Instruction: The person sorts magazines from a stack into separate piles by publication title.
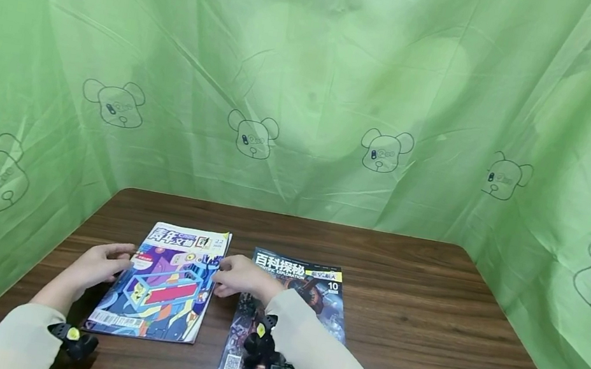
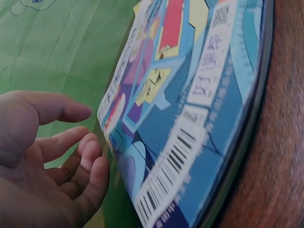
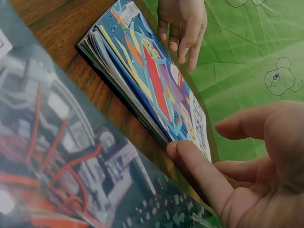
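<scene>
A colourful magazine [image 1: 168, 293] with a purple and blue cover lies flat on the left part of the table. My left hand [image 1: 100, 263] is at its left edge; in the left wrist view the fingers of that hand [image 2: 52, 161] bend loosely, thumb apart from them, gripping nothing. On the opposite side my right hand [image 1: 243, 276] touches the magazine's right edge near the top. The right wrist view shows a fingertip of this hand [image 3: 256, 166] against the page edges, with the thumb held away. Under my right forearm lies a darker magazine [image 1: 332, 319], partly covered by the sleeve.
Both magazines lie on a dark brown wooden table [image 1: 451, 338]. A green curtain [image 1: 312, 77] with mouse-head outlines surrounds the back and sides. Small black straps with a yellow mark sit at the left wrist [image 1: 72, 339] and right wrist [image 1: 262, 340].
</scene>
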Demonstrator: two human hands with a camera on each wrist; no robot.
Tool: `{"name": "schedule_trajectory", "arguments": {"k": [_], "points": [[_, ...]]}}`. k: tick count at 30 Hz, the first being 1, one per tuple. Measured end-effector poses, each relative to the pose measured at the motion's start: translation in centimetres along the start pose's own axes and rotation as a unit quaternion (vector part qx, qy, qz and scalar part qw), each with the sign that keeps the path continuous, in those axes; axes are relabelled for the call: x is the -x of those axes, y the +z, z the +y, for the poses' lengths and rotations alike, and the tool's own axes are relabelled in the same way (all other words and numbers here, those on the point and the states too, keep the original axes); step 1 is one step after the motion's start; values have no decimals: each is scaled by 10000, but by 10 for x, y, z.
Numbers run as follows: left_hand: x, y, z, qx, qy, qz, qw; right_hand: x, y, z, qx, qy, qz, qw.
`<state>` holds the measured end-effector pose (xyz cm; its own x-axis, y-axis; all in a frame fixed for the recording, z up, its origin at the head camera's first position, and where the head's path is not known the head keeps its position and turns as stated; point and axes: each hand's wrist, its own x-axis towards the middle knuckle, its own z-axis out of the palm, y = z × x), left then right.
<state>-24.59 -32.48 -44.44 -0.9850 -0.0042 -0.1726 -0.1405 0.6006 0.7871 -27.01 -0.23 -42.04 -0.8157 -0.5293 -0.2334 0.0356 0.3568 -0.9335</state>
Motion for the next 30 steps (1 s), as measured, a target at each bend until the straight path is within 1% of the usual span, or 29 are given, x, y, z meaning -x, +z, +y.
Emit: {"name": "schedule_trajectory", "arguments": {"k": [2,6,13,16,20,23,26,30], "points": [[1,1,4,29,62,15,10000,0,-2,0,-89,-36,-2,10000],[4,5,12,79,135,-63,9999,1,-5,1,-240,-125,24,9996],[7,13,26,199,181,-293,9992,2,-12,3,-390,-295,78,9988],[7,18,33,349,273,-383,9983,3,-15,6,-438,-334,71,9985],[7,27,43,500,372,-402,9972,9,-21,8,-398,-354,85,9985],[7,33,49,595,336,-412,9968,15,-26,9,-298,-363,104,9988],[7,37,55,699,349,-479,9958,19,-31,12,-210,-379,113,9990],[9,43,63,881,440,-582,9934,24,-38,17,-87,-405,67,9991]]}}
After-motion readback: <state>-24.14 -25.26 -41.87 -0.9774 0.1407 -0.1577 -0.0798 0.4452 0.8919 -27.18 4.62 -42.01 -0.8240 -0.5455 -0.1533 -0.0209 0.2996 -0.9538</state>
